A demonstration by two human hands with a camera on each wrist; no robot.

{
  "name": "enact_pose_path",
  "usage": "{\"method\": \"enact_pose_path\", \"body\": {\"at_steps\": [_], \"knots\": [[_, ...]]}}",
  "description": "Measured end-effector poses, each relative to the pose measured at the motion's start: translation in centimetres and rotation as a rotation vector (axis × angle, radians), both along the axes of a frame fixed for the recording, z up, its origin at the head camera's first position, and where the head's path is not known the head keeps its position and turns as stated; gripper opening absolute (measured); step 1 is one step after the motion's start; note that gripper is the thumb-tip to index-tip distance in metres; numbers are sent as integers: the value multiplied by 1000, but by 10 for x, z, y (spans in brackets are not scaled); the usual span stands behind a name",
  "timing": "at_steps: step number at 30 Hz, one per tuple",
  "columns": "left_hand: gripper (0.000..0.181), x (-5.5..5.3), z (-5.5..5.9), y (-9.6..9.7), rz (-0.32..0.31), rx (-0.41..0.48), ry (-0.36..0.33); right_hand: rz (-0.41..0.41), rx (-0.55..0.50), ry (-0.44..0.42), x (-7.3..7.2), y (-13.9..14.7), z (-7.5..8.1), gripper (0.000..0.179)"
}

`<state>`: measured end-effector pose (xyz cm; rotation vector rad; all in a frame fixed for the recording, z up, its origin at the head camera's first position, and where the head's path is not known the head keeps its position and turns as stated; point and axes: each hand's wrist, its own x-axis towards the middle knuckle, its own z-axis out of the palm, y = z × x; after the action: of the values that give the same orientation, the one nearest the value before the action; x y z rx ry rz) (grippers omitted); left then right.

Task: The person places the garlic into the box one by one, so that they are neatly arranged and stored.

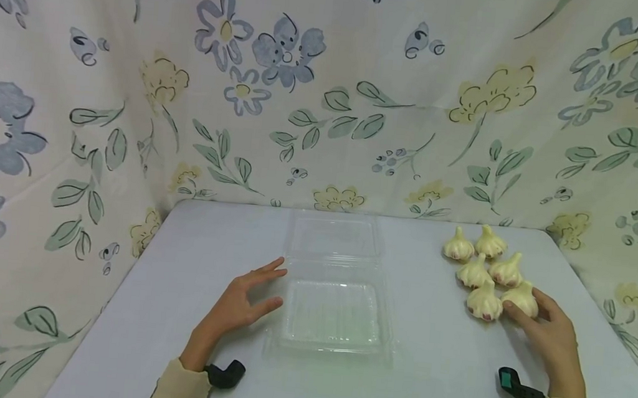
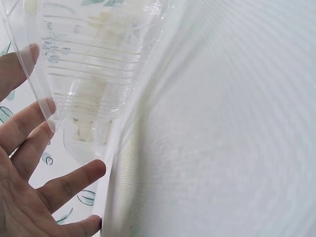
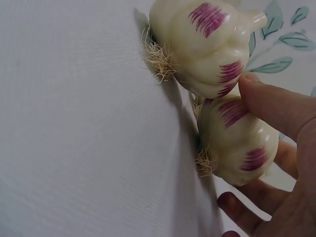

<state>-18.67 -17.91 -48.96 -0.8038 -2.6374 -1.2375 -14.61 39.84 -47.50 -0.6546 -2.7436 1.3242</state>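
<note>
A clear plastic clamshell container (image 1: 332, 315) lies with its lid (image 1: 335, 238) folded back in the middle of the table. At its left edge is my left hand (image 1: 246, 299), fingers spread and fairly straight; in the left wrist view some fingertips (image 2: 49, 106) meet or overlap the container's rim. On the right, my right hand (image 1: 556, 333) grips the nearest right garlic bulb (image 1: 521, 297), thumb on one side and fingers on the other. The right wrist view shows that bulb (image 3: 242, 138), purple-streaked with dry roots, beside another garlic bulb (image 3: 202, 44).
Several more garlic bulbs (image 1: 473, 272) stand close together on the right of the white table (image 1: 411, 381). Behind and beside the table hangs a flower-patterned cloth (image 1: 327, 99).
</note>
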Motion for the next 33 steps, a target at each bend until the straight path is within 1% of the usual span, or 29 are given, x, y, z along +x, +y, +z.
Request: {"method": "enact_pose_path", "body": {"at_steps": [8,14,18,26,33], "knots": [[55,0,0,-1,-2,-9,17,-33,8,23,-1,-1,-1,94],[56,1,1,0,1,13,-5,-57,45,45,-2,-2,-2,91],[56,1,2,0,5,18,-15,-84,66,42,-3,-3,-1,91],[57,1,1,0,-2,26,-37,-156,29,25,-5,-4,4,92],[57,1,0,1,-3,28,-48,-174,56,54,-2,-4,9,89]]}}
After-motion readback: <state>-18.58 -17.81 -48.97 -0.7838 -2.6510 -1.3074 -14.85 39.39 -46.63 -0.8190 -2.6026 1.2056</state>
